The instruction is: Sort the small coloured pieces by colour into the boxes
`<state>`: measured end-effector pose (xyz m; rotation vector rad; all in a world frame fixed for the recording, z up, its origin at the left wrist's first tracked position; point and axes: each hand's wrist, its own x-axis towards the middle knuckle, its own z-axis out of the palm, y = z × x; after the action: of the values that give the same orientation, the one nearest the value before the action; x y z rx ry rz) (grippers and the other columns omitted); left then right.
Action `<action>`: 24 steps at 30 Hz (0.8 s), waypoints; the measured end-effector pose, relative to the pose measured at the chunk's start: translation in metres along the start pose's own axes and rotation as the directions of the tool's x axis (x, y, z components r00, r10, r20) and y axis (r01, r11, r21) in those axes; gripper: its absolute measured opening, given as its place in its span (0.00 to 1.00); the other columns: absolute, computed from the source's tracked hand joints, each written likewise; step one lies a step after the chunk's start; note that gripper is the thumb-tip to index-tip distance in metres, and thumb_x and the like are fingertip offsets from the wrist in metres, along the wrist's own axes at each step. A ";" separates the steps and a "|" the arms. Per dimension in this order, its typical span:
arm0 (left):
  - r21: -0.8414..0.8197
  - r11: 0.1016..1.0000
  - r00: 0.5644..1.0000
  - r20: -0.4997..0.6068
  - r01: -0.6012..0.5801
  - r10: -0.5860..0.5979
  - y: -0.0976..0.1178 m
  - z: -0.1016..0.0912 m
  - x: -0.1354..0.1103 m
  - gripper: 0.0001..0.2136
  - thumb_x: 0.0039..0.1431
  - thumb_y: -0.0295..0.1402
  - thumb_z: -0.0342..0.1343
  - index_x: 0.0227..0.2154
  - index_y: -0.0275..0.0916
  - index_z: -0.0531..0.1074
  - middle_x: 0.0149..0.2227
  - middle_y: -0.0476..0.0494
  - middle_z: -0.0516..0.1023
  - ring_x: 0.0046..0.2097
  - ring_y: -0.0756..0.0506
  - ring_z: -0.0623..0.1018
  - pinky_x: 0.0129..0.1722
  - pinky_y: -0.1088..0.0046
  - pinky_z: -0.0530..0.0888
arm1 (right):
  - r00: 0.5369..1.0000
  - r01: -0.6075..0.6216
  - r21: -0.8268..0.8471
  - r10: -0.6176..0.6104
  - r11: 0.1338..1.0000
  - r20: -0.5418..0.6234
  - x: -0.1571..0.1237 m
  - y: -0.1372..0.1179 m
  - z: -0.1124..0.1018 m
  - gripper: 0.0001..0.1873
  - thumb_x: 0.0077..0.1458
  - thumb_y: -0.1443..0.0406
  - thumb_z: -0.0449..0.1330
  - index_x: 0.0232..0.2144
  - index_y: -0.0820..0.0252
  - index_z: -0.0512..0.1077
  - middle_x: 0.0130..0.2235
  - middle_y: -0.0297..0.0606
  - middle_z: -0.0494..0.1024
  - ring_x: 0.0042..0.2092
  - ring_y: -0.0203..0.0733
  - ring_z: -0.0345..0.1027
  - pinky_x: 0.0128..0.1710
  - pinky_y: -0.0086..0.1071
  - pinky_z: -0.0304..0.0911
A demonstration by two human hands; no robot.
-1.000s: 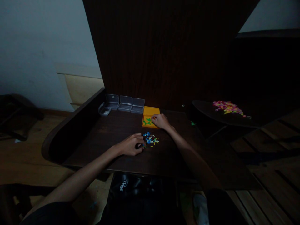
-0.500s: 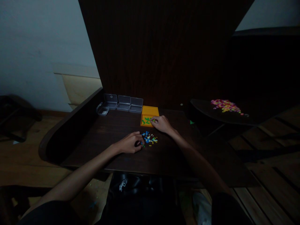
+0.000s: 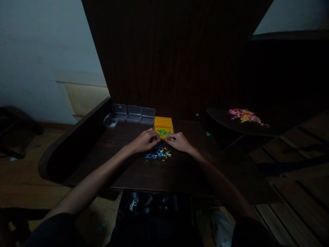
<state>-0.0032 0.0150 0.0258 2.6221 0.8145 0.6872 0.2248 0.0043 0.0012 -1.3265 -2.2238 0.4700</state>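
Observation:
My left hand (image 3: 144, 141) hovers at the near edge of an orange tray (image 3: 163, 123) that holds small green pieces (image 3: 162, 131), its fingers curled in a pinch. My right hand (image 3: 179, 141) rests just right of it, fingers bent and tips together near the tray's front edge. What either hand pinches is too small to make out. Below both hands a small pile of mixed blue, yellow, green and white pieces (image 3: 158, 154) lies on the dark wooden table (image 3: 164, 171).
Three clear plastic boxes (image 3: 134, 113) with open lids stand in a row left of the orange tray, a smaller one (image 3: 110, 122) beside them. A heap of pink and yellow pieces (image 3: 244, 115) lies on a dark side surface at right. A tall dark panel rises behind.
My left hand has moved from the left of the mixed pile up to the orange tray's front edge. My right hand has drawn back slightly from the tray toward the pile.

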 end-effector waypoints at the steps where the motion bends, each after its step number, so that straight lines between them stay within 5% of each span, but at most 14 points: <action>1: 0.007 1.000 0.999 -0.035 0.011 -0.010 -0.004 0.000 0.006 0.07 0.61 0.31 0.50 0.34 0.37 0.73 0.30 0.45 0.73 0.37 0.47 0.71 0.37 0.72 0.67 | 0.999 0.009 0.021 -0.009 1.000 0.032 -0.006 0.001 0.002 0.11 0.52 0.67 0.58 0.34 0.63 0.79 0.19 0.30 0.69 0.21 0.30 0.57 0.25 0.24 0.50; 8: 0.072 0.990 0.983 -0.145 0.123 -0.111 -0.035 0.012 0.044 0.08 0.59 0.29 0.50 0.34 0.35 0.74 0.31 0.43 0.76 0.37 0.44 0.72 0.39 0.69 0.69 | 0.990 0.046 0.032 -0.050 0.998 0.133 -0.035 0.005 0.012 0.10 0.50 0.68 0.59 0.34 0.64 0.79 0.19 0.29 0.68 0.20 0.29 0.54 0.25 0.24 0.51; 14: 0.116 0.956 0.962 -0.074 0.271 -0.264 -0.054 0.031 0.064 0.09 0.58 0.28 0.50 0.34 0.35 0.75 0.35 0.41 0.79 0.40 0.45 0.75 0.46 0.69 0.70 | 0.989 0.028 0.027 -0.032 0.999 0.144 -0.035 0.001 0.013 0.08 0.48 0.69 0.60 0.32 0.64 0.77 0.19 0.27 0.66 0.21 0.28 0.55 0.25 0.23 0.50; 24: 0.131 0.935 0.944 -0.010 0.329 -0.330 -0.065 0.044 0.066 0.10 0.55 0.27 0.51 0.32 0.34 0.78 0.30 0.40 0.80 0.34 0.45 0.78 0.37 0.74 0.72 | 0.982 -0.012 -0.039 0.019 0.999 0.189 -0.037 -0.001 0.008 0.10 0.50 0.68 0.60 0.36 0.63 0.76 0.19 0.26 0.66 0.22 0.29 0.57 0.27 0.24 0.52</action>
<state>0.0385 0.0990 -0.0148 2.5051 1.2977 0.5381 0.2339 -0.0291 -0.0141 -1.3701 -2.3883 0.5839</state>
